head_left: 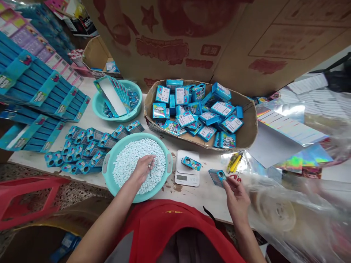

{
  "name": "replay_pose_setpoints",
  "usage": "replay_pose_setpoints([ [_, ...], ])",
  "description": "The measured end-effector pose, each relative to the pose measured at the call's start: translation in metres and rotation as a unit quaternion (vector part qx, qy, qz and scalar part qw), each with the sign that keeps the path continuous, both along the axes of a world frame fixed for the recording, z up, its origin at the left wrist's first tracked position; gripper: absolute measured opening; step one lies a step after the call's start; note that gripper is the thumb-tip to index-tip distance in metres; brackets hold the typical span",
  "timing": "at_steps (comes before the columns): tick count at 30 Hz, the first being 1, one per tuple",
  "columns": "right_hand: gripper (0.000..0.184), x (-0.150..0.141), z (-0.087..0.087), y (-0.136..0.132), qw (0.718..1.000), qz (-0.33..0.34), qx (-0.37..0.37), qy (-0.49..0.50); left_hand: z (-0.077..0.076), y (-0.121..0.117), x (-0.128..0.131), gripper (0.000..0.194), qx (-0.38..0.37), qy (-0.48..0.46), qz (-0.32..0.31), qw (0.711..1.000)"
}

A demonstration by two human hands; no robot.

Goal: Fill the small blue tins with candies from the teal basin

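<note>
My left hand (143, 168) is over a turquoise basin (105, 171) full of small white candies (127, 157). Its fingers are curled, and a few of the candies show at the fingertips. With thumb and fingers, my right hand (238, 193) grips the edge of a small blue candy box (216, 177) at the right of the table. Between my hands is a white digital scale (182, 168), its display at the front left. Another blue box (192, 163) lies on the scale's plate with its round opening upward.
Several blue boxes (82, 149) stand in rows left of the basin. A cut-down carton (246, 135) behind the scale holds many boxes. Farther left are a second basin (95, 104) and stacked display cartons (41, 91). Plastic wrap (296, 204) and a yellow cutter (235, 163) lie at right.
</note>
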State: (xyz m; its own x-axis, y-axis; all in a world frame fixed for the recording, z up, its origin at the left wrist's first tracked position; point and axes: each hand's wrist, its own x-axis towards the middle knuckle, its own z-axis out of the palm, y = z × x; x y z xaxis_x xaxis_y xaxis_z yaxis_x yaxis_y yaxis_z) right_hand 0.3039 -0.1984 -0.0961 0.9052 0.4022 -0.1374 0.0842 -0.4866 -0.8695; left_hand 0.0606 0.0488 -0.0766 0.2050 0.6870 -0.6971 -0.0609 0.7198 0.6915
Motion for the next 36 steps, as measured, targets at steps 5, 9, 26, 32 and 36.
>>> replay_pose_setpoints([
  [5, 0.054, 0.004, 0.0, -0.005, 0.999, -0.032, -0.009, -0.007, 0.007, -0.005, 0.022, 0.026, 0.017, 0.014, -0.073, 0.997],
  [9, 0.055, 0.005, -0.002, -0.009, 0.999, -0.036, -0.014, -0.008, 0.009, -0.013, 0.044, 0.019, 0.047, 0.022, -0.131, 0.99],
  [26, 0.03, -0.033, 0.009, 0.114, 0.945, 0.29, 0.078, -0.129, 0.017, -0.014, 0.069, 0.038, 0.027, -0.05, 0.0, 0.998],
  [32, 0.018, -0.059, 0.076, 0.141, 0.844, 0.437, 0.084, -0.299, 0.023, -0.011, 0.053, 0.053, -0.052, -0.144, 0.086, 0.985],
  [36, 0.016, -0.074, 0.076, 0.152, 0.818, 0.464, 0.041, -0.338, 0.02, -0.013, 0.05, 0.038, -0.108, -0.144, 0.124, 0.976],
])
